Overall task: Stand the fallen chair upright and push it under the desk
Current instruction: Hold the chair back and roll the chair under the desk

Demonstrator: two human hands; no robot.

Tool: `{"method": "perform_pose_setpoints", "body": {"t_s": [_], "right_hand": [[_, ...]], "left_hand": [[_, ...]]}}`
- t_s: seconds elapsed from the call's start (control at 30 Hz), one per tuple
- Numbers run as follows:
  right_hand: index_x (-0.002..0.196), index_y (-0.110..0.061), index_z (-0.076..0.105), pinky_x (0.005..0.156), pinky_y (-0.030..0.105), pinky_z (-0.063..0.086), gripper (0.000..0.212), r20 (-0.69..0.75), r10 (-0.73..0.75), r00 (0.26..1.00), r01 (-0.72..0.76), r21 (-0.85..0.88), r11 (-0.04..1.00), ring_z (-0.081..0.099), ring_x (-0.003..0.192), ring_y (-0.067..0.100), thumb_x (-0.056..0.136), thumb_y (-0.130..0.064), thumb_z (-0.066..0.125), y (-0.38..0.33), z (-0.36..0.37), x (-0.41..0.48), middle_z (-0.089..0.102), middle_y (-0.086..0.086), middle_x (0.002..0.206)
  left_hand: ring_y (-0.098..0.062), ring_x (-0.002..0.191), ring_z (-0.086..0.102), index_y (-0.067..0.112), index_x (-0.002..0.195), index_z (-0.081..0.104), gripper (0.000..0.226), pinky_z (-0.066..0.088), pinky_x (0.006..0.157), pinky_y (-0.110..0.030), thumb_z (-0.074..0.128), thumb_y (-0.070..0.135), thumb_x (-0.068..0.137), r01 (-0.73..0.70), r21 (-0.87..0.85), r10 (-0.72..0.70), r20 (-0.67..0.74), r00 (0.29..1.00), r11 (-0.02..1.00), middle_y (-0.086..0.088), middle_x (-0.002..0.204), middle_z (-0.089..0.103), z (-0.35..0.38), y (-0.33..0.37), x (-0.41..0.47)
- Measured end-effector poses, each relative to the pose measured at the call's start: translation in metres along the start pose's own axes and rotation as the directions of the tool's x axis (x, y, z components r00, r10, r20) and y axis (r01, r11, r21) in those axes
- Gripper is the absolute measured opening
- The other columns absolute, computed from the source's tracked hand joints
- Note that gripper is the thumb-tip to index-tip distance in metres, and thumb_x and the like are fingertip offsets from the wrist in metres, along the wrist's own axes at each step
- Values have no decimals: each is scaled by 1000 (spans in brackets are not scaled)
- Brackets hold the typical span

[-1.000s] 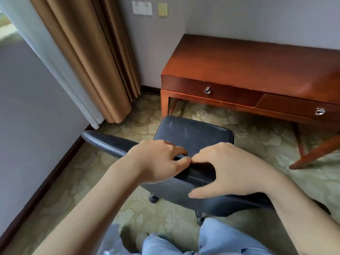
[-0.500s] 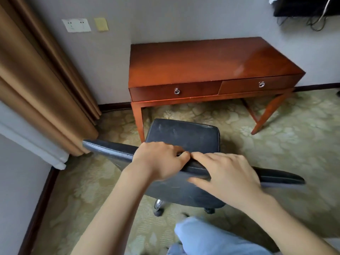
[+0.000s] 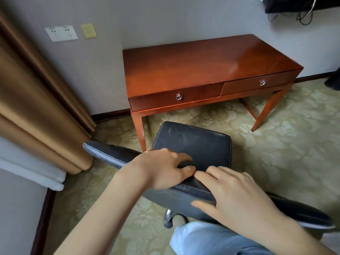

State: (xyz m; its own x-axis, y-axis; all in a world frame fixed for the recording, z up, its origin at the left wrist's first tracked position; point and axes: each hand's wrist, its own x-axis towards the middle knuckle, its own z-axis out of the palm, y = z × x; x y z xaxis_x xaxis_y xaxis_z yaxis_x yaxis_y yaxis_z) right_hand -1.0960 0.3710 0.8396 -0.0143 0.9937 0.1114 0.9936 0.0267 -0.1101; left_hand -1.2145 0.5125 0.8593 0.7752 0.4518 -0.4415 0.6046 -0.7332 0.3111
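Note:
A black leather office chair [image 3: 195, 144] stands upright on the carpet just in front of me, its seat facing the desk. My left hand [image 3: 161, 168] and my right hand [image 3: 231, 190] both grip the top edge of its backrest, side by side, fingers curled over the front. The reddish wooden desk [image 3: 202, 63] with two drawers stands against the wall beyond the chair. The chair seat sits in front of the desk's left front leg [image 3: 138, 129], outside the opening. A chrome caster [image 3: 168, 217] shows below the backrest.
Brown curtains [image 3: 36, 111] hang at the left, close to the chair's left end. Patterned green carpet [image 3: 285, 144] covers the floor. My leg in light blue jeans [image 3: 211, 238] is behind the chair. Wall sockets [image 3: 61, 33] and dark cables [image 3: 301, 13] are on the wall.
The view has swung right, bringing the whole desk into sight. The chair has rolled slightly closer to the desk. Both hands keep their hold on the backrest.

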Motion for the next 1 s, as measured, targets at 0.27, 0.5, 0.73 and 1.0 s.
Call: {"method": "perform_pose_setpoints", "body": {"t_s": [0.27,0.5,0.73,1.0], "right_hand": [[94,-31,55,53,24,39,50,225,-20,974,-2,97,995,58,66,11,60,-68,54,-19,-11,42,55,-13,75],[117,-39,47,68,21,38,58,403,132,906,-199,130,971,50,80,6,70,-72,53,-45,-29,69,48,-16,87],[116,-38,49,73,28,48,51,120,575,810,-583,48,811,57,87,8,77,-71,42,-113,-4,66,57,-14,101],[78,-23,70,44,23,41,53,-427,567,704,-651,-68,756,60,53,14,70,-72,53,-131,39,69,64,-9,60]], "left_hand": [[-22,125,48,53,132,33,60,39,102,-41,28,70,74,-122,-83,130,101,986,989,6,137,54,-10,-52,14],[-23,115,55,42,134,41,50,42,95,-35,32,61,89,-309,-57,308,-27,951,949,4,128,61,-23,-76,10],[-19,82,64,32,111,62,70,31,62,-29,6,65,85,-449,358,562,-338,755,819,3,91,72,-19,-122,-11],[-19,56,60,26,89,68,65,20,42,-23,11,56,85,-432,395,583,-473,661,811,2,63,67,-19,-128,-11]]}}
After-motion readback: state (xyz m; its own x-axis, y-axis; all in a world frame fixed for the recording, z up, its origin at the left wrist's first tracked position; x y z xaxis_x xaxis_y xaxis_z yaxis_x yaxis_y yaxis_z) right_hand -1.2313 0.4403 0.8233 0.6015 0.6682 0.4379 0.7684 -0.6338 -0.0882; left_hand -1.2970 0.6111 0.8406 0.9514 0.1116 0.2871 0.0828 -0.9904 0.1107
